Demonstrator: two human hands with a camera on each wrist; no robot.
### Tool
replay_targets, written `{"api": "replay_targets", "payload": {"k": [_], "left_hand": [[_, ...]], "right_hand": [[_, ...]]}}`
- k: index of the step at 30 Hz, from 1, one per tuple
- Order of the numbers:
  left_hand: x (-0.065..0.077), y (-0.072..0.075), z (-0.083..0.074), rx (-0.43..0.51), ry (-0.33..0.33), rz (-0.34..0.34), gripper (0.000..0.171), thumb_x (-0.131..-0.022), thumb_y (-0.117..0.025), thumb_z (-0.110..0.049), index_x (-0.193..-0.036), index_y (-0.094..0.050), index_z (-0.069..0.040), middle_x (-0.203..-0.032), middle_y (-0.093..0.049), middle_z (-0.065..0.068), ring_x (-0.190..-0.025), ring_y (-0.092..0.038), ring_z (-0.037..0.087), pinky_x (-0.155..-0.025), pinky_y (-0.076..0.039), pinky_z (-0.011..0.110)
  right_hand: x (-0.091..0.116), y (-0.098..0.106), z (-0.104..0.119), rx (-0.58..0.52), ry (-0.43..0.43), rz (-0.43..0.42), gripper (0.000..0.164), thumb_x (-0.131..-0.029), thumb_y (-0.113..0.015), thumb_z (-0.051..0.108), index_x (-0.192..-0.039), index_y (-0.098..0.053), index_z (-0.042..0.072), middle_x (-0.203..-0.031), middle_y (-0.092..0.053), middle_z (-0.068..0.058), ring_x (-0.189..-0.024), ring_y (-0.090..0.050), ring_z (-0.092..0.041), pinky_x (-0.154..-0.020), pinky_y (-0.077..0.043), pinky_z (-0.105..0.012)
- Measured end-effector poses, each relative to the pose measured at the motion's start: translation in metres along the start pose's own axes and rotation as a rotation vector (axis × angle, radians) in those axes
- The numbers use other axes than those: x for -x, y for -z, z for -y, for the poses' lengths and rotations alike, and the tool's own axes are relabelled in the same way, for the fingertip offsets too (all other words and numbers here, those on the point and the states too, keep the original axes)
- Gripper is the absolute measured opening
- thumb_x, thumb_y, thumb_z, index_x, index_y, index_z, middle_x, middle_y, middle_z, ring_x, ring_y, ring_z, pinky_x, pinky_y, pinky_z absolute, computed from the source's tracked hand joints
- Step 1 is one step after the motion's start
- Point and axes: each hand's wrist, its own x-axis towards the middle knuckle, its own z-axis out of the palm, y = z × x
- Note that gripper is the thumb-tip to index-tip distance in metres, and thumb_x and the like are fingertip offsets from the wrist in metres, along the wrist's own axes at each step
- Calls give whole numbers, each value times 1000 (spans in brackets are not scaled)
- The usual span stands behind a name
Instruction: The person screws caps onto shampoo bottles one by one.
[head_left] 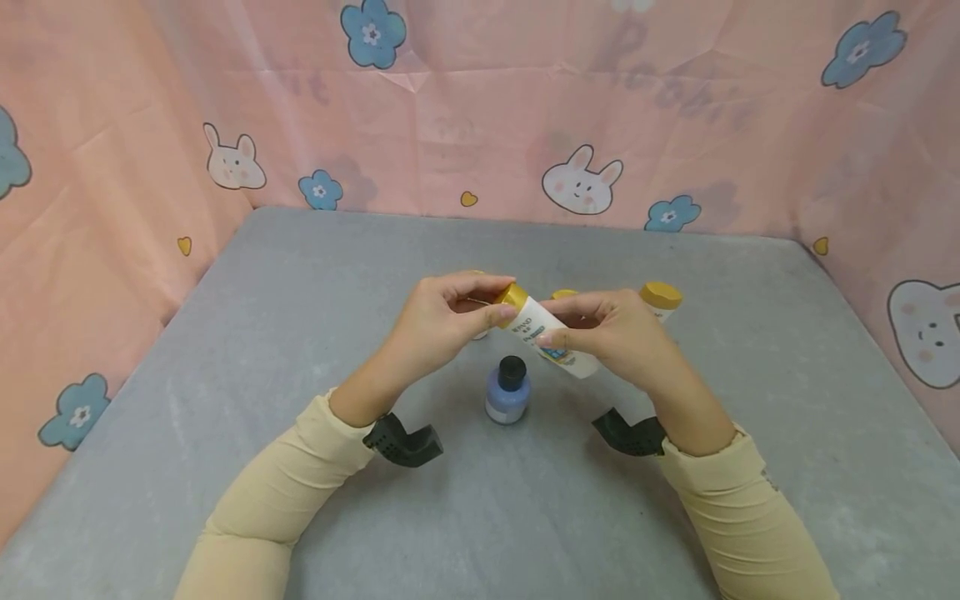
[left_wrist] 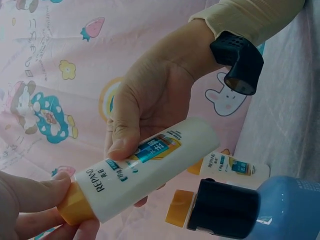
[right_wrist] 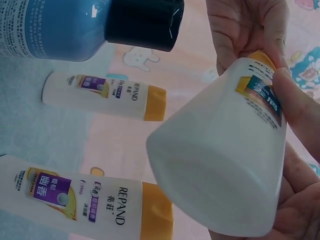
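My left hand [head_left: 427, 333] pinches the gold cap [head_left: 513, 300] of a white REPAND bottle between thumb and fingers. The body of this white bottle [left_wrist: 155, 167] is gripped by my right hand [head_left: 626, 337], thumb on the front beside its teal label. Held above the table, the bottle tilts with its cap up toward the left and its base [right_wrist: 220, 200] down toward the right. The cap is on the bottle. Just below and in front of the hands stands a blue bottle [head_left: 506, 396] with a black cap, touched by neither hand.
Behind the hands stand more white bottles with gold caps, partly hidden: one at the right [head_left: 661, 296], one in the middle [head_left: 564, 294]. Two show purple labels, a nearer bottle [right_wrist: 80, 205] and a farther bottle [right_wrist: 107, 95]. A pink patterned curtain [head_left: 465, 108] surrounds the grey table [head_left: 337, 275].
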Motion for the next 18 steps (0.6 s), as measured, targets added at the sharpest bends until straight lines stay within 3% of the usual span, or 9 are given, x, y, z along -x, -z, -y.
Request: {"api": "replay_targets", "payload": {"k": [18], "left_hand": [[-1, 2, 4, 38, -123, 35, 34, -89, -73, -5, -123, -69, -1, -119, -70, 13, -97, -70, 19, -76, -57, 22]], "right_hand": [[0, 2, -1, -18, 20, 25, 33, -86, -78, 16, -117, -73, 5, -107, -74, -16, -86, -70, -20, -74, -56, -34]]}}
